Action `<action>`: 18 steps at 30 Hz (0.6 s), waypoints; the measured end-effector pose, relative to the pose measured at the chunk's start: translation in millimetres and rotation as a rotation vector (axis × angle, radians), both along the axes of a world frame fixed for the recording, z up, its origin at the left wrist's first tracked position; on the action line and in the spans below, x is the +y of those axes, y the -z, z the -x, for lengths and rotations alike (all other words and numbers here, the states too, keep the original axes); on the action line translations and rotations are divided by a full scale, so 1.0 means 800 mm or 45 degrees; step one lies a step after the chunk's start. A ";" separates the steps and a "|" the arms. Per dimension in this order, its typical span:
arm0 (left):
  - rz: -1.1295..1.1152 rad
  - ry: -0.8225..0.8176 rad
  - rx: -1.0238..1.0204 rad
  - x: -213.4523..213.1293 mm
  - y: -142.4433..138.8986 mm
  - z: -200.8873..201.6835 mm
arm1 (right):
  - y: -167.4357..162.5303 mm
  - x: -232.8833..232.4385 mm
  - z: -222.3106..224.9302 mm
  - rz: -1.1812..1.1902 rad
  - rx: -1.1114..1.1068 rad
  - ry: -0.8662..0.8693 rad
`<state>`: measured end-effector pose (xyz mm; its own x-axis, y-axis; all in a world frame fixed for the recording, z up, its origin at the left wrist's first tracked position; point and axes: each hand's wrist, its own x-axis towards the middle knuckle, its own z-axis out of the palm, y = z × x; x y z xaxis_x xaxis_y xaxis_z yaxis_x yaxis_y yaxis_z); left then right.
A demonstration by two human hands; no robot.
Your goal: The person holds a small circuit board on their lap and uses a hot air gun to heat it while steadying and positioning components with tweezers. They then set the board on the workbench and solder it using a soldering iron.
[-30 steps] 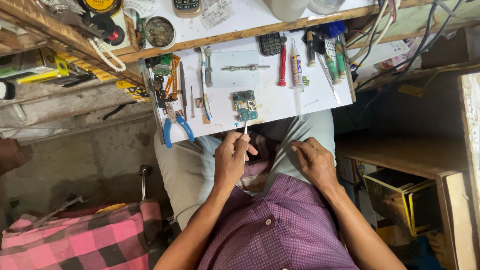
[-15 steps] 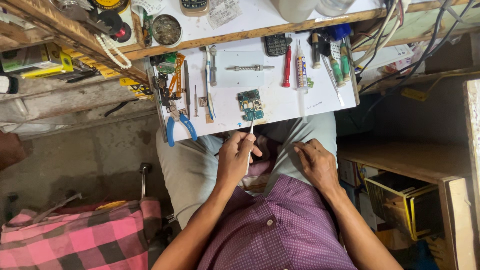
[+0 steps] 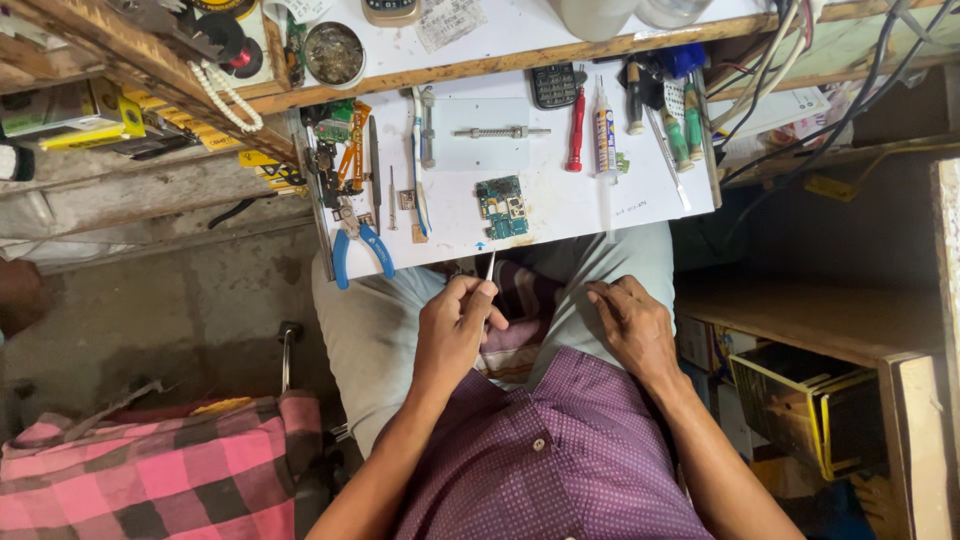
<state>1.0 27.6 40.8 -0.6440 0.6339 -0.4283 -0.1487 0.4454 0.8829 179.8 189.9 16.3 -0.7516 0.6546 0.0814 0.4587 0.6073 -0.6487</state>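
Observation:
My left hand (image 3: 455, 328) is over my lap, closed on a thin metal tool (image 3: 489, 266) whose tip points up at the edge of the white work board (image 3: 560, 205). A small blue-green circuit board (image 3: 502, 207) lies on that white board just above the tool tip. My right hand (image 3: 630, 325) rests on my right thigh with fingers loosely bent and nothing in it. I wear a purple dotted shirt and grey trousers.
On the white board lie blue-handled pliers (image 3: 362, 250), a toothbrush (image 3: 418, 160), a red screwdriver (image 3: 576, 130), a glue tube (image 3: 604, 130), a metal clamp bar (image 3: 500, 132) and a dark keypad phone (image 3: 553, 85). A wooden shelf (image 3: 480, 62) sits above. Pink checked cloth (image 3: 160, 470) lies lower left; wooden boxes right.
The view has shifted slightly, so the board sits a little lower in frame. My left hand with the tool has drawn down a little from the circuit board. The right hand stays on the thigh.

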 end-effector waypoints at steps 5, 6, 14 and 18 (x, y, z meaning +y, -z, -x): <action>0.050 0.036 0.072 0.010 0.004 0.002 | -0.004 -0.001 0.001 0.005 -0.004 0.007; 0.050 0.031 0.079 0.012 0.004 0.003 | -0.005 -0.001 0.002 0.008 -0.007 0.007; 0.036 -0.013 0.107 0.020 0.006 0.007 | -0.015 -0.002 0.010 -0.004 -0.022 0.016; 0.041 -0.007 0.063 0.019 0.003 0.005 | -0.021 -0.002 0.012 0.017 -0.030 0.025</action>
